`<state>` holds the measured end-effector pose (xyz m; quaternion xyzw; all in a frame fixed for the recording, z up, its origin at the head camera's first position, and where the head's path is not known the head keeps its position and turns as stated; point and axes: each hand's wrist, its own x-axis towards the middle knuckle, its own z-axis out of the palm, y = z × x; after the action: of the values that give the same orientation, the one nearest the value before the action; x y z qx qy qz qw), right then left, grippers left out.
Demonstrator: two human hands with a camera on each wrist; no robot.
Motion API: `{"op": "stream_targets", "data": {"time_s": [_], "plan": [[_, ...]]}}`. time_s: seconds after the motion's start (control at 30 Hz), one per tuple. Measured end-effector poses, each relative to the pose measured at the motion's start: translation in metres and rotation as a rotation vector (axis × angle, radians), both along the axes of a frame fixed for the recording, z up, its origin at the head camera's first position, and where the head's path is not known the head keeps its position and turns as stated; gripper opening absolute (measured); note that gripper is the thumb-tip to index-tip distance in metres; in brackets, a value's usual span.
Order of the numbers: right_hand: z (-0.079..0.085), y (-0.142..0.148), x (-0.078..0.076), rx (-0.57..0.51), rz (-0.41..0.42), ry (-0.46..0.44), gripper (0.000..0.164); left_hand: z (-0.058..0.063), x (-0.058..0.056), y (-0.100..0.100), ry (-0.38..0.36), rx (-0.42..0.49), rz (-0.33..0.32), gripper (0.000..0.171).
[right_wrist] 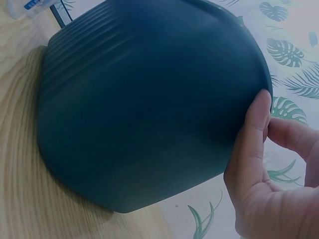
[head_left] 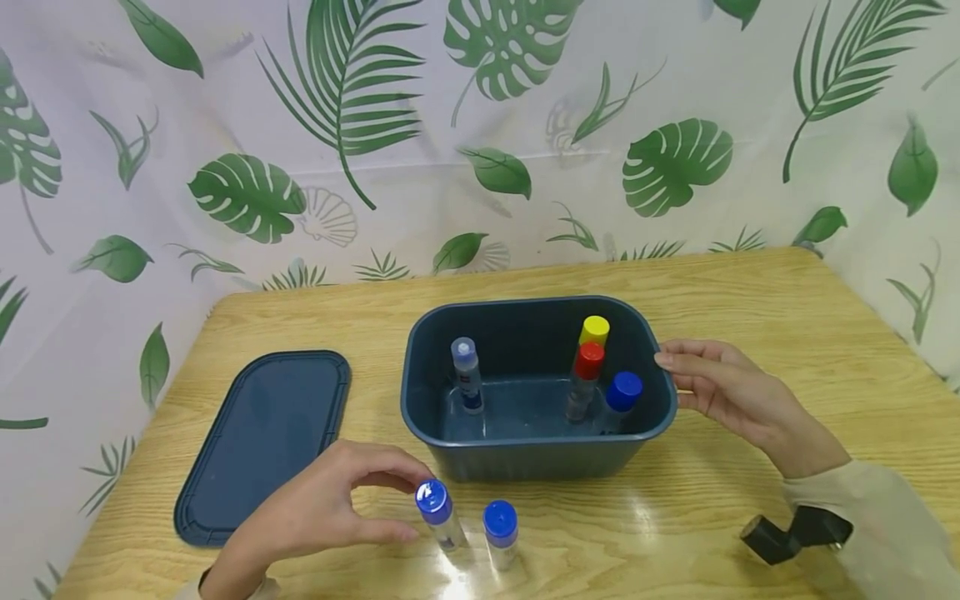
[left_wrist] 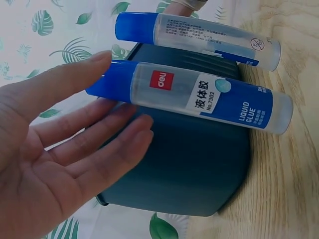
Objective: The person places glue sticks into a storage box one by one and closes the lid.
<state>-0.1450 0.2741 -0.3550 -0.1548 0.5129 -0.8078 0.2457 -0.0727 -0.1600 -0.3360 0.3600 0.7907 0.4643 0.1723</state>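
A dark blue plastic bin (head_left: 517,460) stands on the table. My right hand (head_left: 723,396) pinches its right rim, with fingers (right_wrist: 251,144) against the outer wall and the thumb at the edge. In front of the bin, two clear liquid glue bottles with blue caps stand upright: a left glue bottle (head_left: 442,518) and a right glue bottle (head_left: 501,535). My left hand (head_left: 322,504) is beside the left one, its fingers loosely bent around the cap (left_wrist: 112,82). In the head view its thumb is apart from the bottle.
Inside the bin are several glue bottles: one pale-capped (head_left: 467,375), one yellow-capped (head_left: 596,330), one red-capped (head_left: 588,362) and one blue-capped (head_left: 624,392). A dark blue lid (head_left: 262,442) lies flat at the left of the wooden table (head_left: 757,325). Leaf-print cloth (head_left: 555,125) hangs behind.
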Motion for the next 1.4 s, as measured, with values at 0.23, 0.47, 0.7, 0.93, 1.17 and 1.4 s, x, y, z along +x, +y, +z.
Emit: {"op": "stream_targets", "data": {"time_s": [0.23, 0.47, 0.7, 0.93, 1.17, 1.4], "plan": [[0.003, -0.001, 0.000, -0.010, 0.012, -0.006, 0.030, -0.002, -0.001, 0.005, 0.026, 0.111, -0.008, 0.030], [0.005, -0.002, 0.000, -0.006, 0.015, -0.009, 0.031, -0.006, -0.001, 0.011, -0.013, 0.135, 0.010, 0.029], [0.005, -0.002, 0.000, -0.025, 0.027, -0.011, 0.031, -0.009, -0.002, 0.013, -0.004, 0.116, 0.002, 0.030], [0.006, -0.003, 0.000, -0.040, 0.031, -0.023, 0.031, -0.011, -0.004, 0.014, 0.023, 0.075, -0.006, 0.030], [0.005, -0.003, 0.000, -0.031, 0.027, -0.013, 0.031, -0.013, -0.005, 0.014, 0.050, 0.044, -0.008, 0.030], [0.004, -0.002, 0.000, -0.039, 0.027, -0.006, 0.031, -0.013, -0.004, 0.014, 0.054, 0.060, -0.020, 0.030]]}}
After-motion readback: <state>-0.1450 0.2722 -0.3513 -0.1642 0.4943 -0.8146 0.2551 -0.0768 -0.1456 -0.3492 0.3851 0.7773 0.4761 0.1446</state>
